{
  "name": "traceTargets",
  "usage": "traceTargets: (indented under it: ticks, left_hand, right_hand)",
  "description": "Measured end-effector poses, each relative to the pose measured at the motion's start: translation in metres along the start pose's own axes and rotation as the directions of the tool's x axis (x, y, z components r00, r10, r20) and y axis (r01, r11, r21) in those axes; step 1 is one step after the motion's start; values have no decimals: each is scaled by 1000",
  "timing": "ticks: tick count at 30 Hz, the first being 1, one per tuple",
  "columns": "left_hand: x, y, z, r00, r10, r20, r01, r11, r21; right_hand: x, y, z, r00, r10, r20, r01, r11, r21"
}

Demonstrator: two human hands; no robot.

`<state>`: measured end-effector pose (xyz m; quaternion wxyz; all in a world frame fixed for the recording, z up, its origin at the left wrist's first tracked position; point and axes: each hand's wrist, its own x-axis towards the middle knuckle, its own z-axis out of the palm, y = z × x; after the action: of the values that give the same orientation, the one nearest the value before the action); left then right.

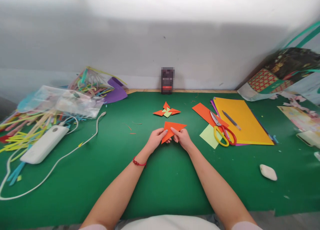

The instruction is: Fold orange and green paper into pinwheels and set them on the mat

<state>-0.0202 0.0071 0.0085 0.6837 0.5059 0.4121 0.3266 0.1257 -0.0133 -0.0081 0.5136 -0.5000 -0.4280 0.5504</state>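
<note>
Between my two hands is a folded orange paper triangle (172,127), raised a little over the green table. My left hand (158,137) pinches its left edge, thumb on top. On the right edge my right hand (182,137) grips it the same way, its thumb pressed on the face; the fingers beneath are partly hidden. Just beyond the hands lies a folded paper piece (167,111) with orange points around a pale green middle. To the right are an orange paper strip (203,113), a pale green paper square (210,136) and scissors (222,131) with yellow and red handles.
A yellow paper stack (247,123) with a pen (231,119) on it lies at right, near a white case (268,172). At left are a white power bank (46,144), its cable (65,155) and heaped paper strips (20,136). A dark blurred object (167,81) leans against the wall.
</note>
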Motion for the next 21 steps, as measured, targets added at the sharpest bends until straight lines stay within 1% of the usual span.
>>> traceTargets:
  ticks: [2,3,6,8,10,12,14,15,17,19,21]
  left_hand:
    - [-1,-2,0,999,24,-28,-22,998,58]
    - [-2,-3,0,999,38,-33,-35,996,87]
    - [-4,-3,-2,998,61,-14,-58,987,152]
    - [-5,-1,-4,999,45,8,-45,981,191]
    - [-2,5,-8,1000,15,8,-16,970,243]
    - [2,13,-12,1000,-23,0,22,956,293]
    - [8,21,-17,999,-37,13,30,937,349]
    - [11,24,-19,999,-38,34,22,923,384]
    - [16,28,-22,996,-2,92,-42,876,481]
    - [22,28,-24,987,80,137,-147,787,599]
    - [26,26,-24,976,152,157,-219,685,695]
  right_hand:
    - [-1,1,1,999,-14,-38,13,1000,-24]
    - [-1,2,1,997,-28,-75,26,999,-20]
    - [-2,2,2,974,-60,-217,73,996,53]
    - [-2,1,0,968,-50,-247,75,993,92]
    - [0,-2,-3,979,-19,-203,37,996,84]
    - [3,-5,-8,994,26,-108,-21,999,39]
    - [7,-10,-15,998,64,0,-64,997,-42]
    - [10,-12,-19,997,66,36,-62,993,-98]
    - [14,-16,-27,999,17,48,-6,974,-227]
    - [18,-18,-35,995,-84,51,97,915,-392]
    - [21,-18,-40,991,-123,60,137,851,-508]
